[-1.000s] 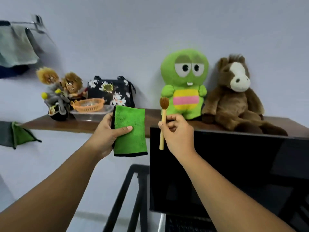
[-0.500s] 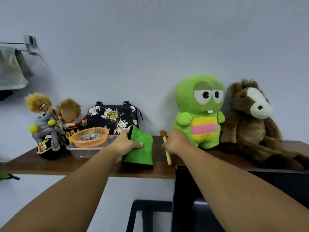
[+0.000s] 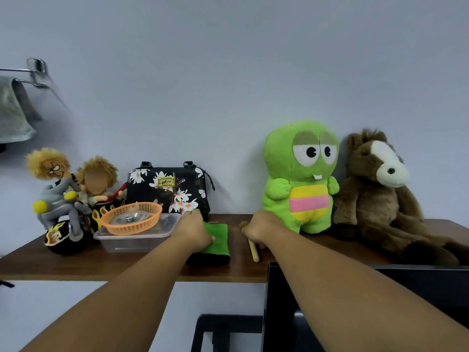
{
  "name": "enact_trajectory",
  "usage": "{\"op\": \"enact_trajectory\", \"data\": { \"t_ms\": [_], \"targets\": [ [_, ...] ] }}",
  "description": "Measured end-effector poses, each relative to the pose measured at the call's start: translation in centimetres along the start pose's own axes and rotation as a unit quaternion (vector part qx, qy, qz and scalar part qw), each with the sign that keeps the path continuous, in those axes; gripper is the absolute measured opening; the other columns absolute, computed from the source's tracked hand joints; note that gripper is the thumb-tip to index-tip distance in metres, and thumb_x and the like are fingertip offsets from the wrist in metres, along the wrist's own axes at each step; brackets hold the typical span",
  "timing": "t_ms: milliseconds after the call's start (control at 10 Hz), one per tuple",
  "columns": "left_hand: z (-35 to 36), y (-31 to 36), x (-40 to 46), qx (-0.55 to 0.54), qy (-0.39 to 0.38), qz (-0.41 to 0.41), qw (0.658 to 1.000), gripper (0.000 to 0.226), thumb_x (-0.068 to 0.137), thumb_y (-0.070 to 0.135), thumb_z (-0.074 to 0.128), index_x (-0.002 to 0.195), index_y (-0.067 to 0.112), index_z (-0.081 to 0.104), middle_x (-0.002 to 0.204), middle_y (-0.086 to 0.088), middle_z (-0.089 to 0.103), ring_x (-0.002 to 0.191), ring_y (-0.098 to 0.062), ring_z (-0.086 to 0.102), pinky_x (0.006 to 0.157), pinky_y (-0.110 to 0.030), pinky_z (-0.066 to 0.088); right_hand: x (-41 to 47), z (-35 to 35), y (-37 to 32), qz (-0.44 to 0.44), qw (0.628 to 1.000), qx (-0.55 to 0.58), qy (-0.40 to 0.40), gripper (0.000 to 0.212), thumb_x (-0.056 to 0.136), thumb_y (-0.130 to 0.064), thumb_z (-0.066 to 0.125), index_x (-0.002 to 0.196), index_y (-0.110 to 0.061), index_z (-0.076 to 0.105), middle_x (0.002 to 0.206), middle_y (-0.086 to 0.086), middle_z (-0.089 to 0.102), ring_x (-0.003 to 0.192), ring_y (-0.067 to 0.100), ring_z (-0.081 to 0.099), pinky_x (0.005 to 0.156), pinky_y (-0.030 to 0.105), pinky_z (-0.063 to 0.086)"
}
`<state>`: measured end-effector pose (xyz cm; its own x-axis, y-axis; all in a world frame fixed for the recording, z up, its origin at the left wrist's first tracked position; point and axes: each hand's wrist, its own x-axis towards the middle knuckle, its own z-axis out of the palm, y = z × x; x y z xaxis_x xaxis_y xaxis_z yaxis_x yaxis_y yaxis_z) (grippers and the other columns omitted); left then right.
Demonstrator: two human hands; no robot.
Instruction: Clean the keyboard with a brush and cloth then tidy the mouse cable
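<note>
- We see both arms reach to the wooden shelf (image 3: 76, 262), left hand (image 3: 194, 231) on the green cloth (image 3: 218, 237), right hand (image 3: 261, 231) on the brush (image 3: 253, 251); we judge both tools sit here as their storage place.
- The cloth lies flat, just beside the clear plastic box (image 3: 137, 237); the left fingers lie over its left part, and we cannot tell whether they pinch it.
- The brush lies on the shelf under the right hand; its handle end pokes out toward us, bristles just showing beyond the knuckles. The fingers curl down, hidden.
- Keyboard and mouse cable are out of view.
</note>
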<state>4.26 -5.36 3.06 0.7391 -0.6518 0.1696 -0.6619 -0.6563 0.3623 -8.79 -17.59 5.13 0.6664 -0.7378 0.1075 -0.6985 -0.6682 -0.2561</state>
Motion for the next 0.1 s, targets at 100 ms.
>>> {"op": "enact_trajectory", "data": {
  "t_ms": [100],
  "targets": [
    [-0.65,0.84,-1.02,0.024,-0.011,0.038,0.999,0.071,0.09,0.038,0.059,0.148,0.012,0.027,0.154,-0.009,0.028,0.138,-0.028,0.034,0.113,-0.039,0.032,-0.64,-0.86,0.54,-0.008,0.999,0.04,0.016,0.039,0.094,-0.038,0.049,0.106,-0.006,0.067,0.12,0.017,0.065,0.109,0.033,0.063,0.08,0.03,0.048]
  ]
}}
